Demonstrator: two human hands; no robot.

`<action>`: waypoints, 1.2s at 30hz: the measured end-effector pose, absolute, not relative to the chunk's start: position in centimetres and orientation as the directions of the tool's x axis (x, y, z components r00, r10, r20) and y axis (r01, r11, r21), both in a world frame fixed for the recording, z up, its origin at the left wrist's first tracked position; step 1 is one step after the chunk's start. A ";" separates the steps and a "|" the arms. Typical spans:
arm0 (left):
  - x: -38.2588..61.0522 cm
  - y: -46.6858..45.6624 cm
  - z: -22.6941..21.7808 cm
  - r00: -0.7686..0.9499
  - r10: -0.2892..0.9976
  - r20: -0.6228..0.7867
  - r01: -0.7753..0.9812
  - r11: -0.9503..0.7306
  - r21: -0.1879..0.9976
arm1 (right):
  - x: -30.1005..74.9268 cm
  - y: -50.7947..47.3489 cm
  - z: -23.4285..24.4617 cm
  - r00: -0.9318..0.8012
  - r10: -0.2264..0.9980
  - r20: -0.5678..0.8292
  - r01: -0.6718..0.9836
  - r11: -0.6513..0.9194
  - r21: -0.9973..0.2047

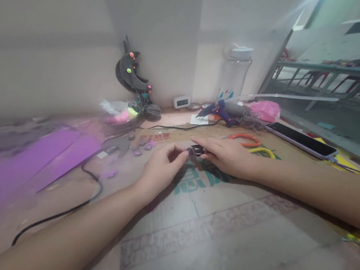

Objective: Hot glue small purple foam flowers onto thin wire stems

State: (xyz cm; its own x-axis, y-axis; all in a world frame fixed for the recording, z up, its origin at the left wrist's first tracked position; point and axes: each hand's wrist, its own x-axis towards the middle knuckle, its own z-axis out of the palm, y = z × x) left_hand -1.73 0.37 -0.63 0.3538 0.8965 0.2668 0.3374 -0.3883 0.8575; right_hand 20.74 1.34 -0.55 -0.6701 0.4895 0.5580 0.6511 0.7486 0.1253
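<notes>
Near the middle of the table, my left hand [162, 164] has its thumb and forefinger pinched on a small greyish piece [190, 152], too small to make out fully. Close beside it, my right hand [224, 154] is closed around a small tool with dark metal jaws [197, 150]. The jaws point left and meet or nearly meet the piece; most of the tool is hidden by my fingers. Just behind my right hand are an orange handle loop [253, 138] and a yellow handle loop [268, 153]. Whether they belong to the held tool, I cannot tell.
Purple sheets [58, 152] lie left, near a black cable [98, 186]. At the back stand a bowl [123, 123], a dark crescent ornament [129, 73], a small digital display [181, 102] and a clear bottle [236, 71]. A blue glue gun [220, 112] and phone [301, 139] lie right.
</notes>
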 end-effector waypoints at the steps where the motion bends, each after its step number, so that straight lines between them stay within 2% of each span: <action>1: -1.7 0.4 -0.6 0.356 0.896 0.265 0.336 -0.388 0.858 | 20.7 1.3 -0.5 -0.670 0.489 0.559 0.650 0.750 0.123; 12: -1.9 0.3 -0.7 0.366 0.892 0.265 0.364 -0.399 0.841 | 20.7 1.4 -0.7 -0.683 0.452 0.574 0.628 0.765 0.144; 22: -1.8 0.3 -0.8 0.350 0.892 0.285 0.383 -0.414 0.826 | 20.9 1.5 -0.9 -0.678 0.507 0.532 0.636 0.767 0.080; 31: -1.9 0.3 -0.6 0.352 0.898 0.266 0.375 -0.395 0.838 | 21.1 1.6 -1.0 -0.700 0.496 0.513 0.618 0.781 0.089; 36: -1.8 0.5 -0.7 0.326 0.906 0.270 0.315 -0.373 0.873 | 20.7 1.2 -0.4 -0.574 0.586 0.572 0.689 0.723 -0.049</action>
